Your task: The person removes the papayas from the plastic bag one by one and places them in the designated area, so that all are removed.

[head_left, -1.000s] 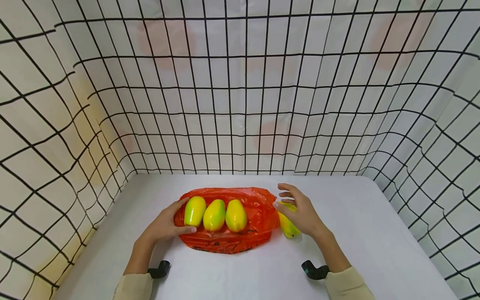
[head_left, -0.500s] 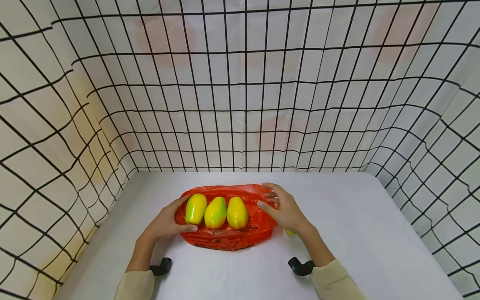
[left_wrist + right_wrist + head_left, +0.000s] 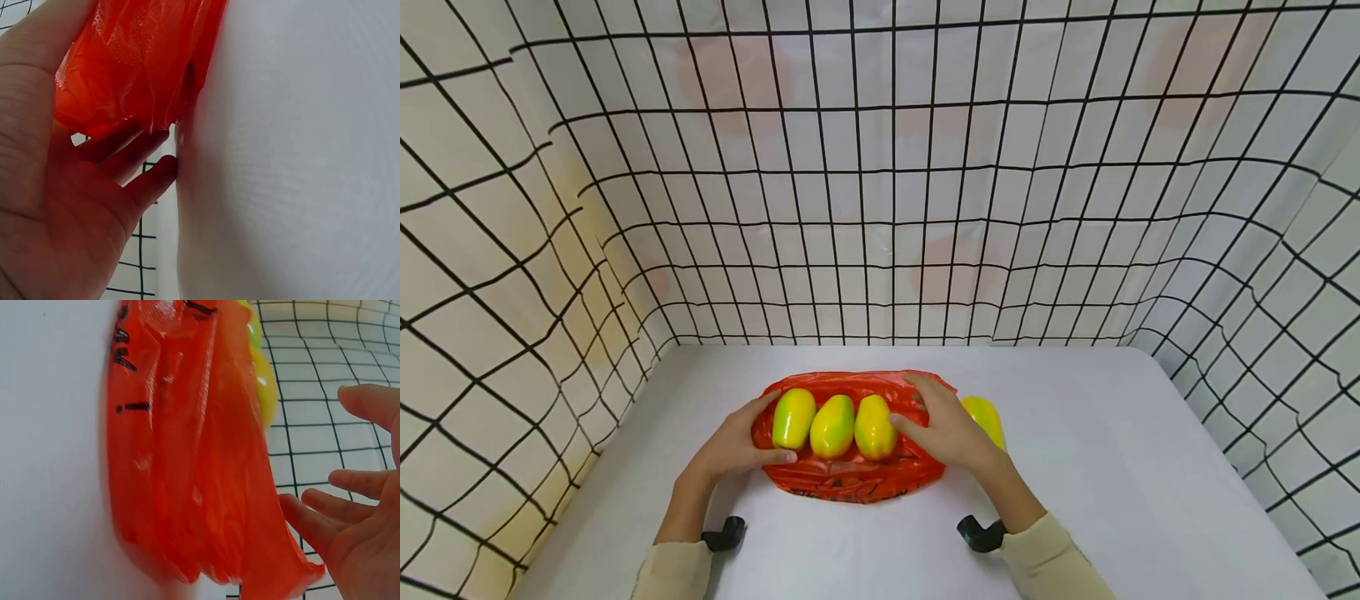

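Observation:
In the head view three glossy yellow-green, mango-like fruits (image 3: pixel 832 427) stand in a row in a red plastic bag (image 3: pixel 857 482). My left hand (image 3: pixel 730 446) holds the bag's left end, thumb in front and fingers behind, beside the leftmost fruit. The left wrist view shows red plastic (image 3: pixel 137 69) between that thumb and the fingers. Over the bag's right end is my right hand (image 3: pixel 951 429), fingers apart, its thumb close to the rightmost fruit in the bag. In the right wrist view its little finger lies at the bag's edge. Another yellow fruit (image 3: pixel 985 419) lies outside, partly hidden by this hand.
A white table (image 3: pixel 1075 467) carries the bag and the outside fruit. Black wire grid (image 3: pixel 891 225) encloses the table at the back and both sides, with white sheeting behind it. A black device (image 3: pixel 981 533) sits at each wrist.
My right hand has moved left from the outside fruit to over the bag's right end, uncovering part of that fruit. My left hand has kept its place on the bag.

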A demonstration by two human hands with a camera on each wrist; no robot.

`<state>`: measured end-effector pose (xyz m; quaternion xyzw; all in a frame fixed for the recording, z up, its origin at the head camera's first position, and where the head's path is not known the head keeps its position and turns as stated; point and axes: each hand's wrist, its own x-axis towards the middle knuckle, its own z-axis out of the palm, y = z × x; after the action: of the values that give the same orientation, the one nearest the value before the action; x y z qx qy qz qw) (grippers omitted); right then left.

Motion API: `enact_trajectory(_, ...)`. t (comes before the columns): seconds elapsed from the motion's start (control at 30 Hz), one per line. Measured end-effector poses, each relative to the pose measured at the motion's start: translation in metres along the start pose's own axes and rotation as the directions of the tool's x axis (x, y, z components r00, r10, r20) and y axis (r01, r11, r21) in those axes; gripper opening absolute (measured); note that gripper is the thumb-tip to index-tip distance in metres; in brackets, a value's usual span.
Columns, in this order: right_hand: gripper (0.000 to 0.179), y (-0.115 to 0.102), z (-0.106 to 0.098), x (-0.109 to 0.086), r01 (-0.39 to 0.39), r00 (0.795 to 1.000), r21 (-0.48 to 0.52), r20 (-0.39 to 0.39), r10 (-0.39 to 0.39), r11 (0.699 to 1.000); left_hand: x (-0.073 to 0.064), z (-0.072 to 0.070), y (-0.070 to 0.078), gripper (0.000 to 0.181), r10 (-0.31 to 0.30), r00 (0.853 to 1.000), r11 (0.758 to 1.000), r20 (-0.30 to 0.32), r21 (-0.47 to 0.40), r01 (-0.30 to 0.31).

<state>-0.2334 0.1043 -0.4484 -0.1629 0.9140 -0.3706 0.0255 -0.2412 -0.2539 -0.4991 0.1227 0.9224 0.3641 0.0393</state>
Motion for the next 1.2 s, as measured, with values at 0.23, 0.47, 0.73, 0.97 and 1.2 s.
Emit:
enact_trajectory(0.23,0.081,0.001,0.012,0.005,-0.015,0.999,0.034,0.041,0.014,0.999,-0.002,0.000,0.002,0.106,0.011,1.000,1.000,-0.009,0.005,-0.011)
enact_trajectory(0.47,0.084,0.003,0.022,0.009,-0.055,0.997,0.024,0.053,0.053,0.998,-0.001,0.001,0.001,0.105,0.010,1.000,1.000,-0.010,0.009,-0.010)
enact_trajectory(0.73,0.093,0.006,0.036,0.014,-0.076,0.994,-0.026,0.080,0.078,0.997,-0.001,0.003,-0.001,0.105,0.010,1.000,1.000,-0.005,0.007,-0.010)
enact_trajectory(0.97,0.097,0.006,0.043,0.014,-0.091,0.992,-0.011,0.090,0.092,0.996,-0.001,0.004,-0.003,0.106,-0.008,1.000,1.000,-0.004,0.002,0.008)
enact_trajectory(1.2,0.096,0.003,0.048,0.011,-0.077,0.990,0.012,0.116,0.075,0.997,0.000,0.004,-0.004,0.108,-0.022,1.000,0.999,0.002,0.025,0.022)
